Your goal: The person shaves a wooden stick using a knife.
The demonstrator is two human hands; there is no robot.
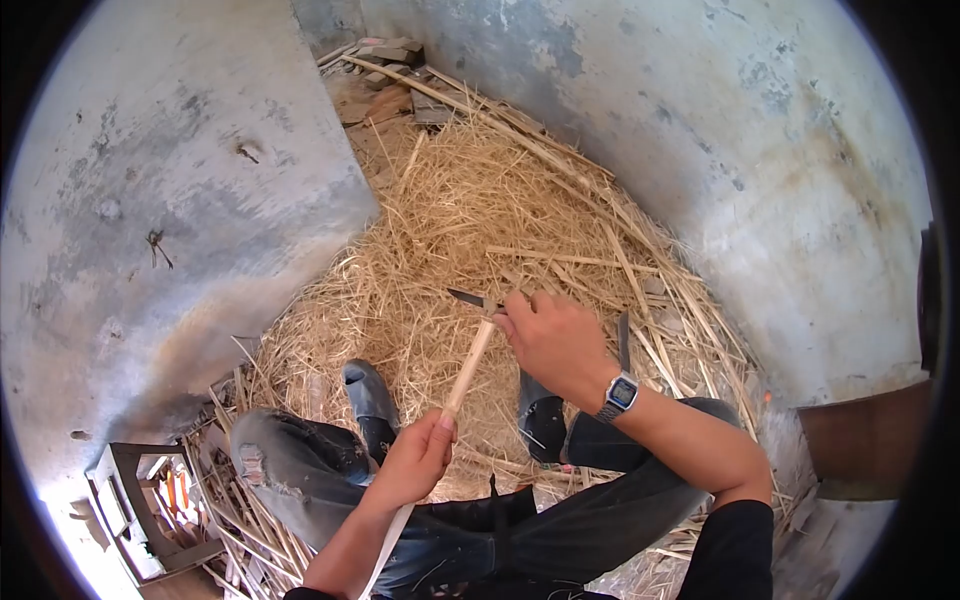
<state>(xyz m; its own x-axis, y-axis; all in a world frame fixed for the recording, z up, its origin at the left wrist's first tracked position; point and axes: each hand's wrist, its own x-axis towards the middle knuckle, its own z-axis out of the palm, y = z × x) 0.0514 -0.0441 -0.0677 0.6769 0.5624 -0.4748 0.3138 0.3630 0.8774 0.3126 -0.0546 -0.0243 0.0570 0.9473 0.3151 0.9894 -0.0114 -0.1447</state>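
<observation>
My left hand [420,455] is closed around a pale bamboo strip [467,375], in front of my lap. The strip slants up and away from me, and its lower part runs down past my left wrist. My right hand [555,345], with a digital watch [621,393] on the wrist, grips a knife [468,297] at the strip's far end. The dark blade points left; the handle is mostly hidden by my fingers. Whether the edge touches the strip I cannot tell.
Shavings [450,200] cover the floor around my shoes. Long bamboo strips [560,258] lie along the right wall [780,180]. A dark blade-like piece [624,340] stands beyond my right wrist. At lower left is a wooden frame [140,510]; bricks [390,50] lie in the far corner.
</observation>
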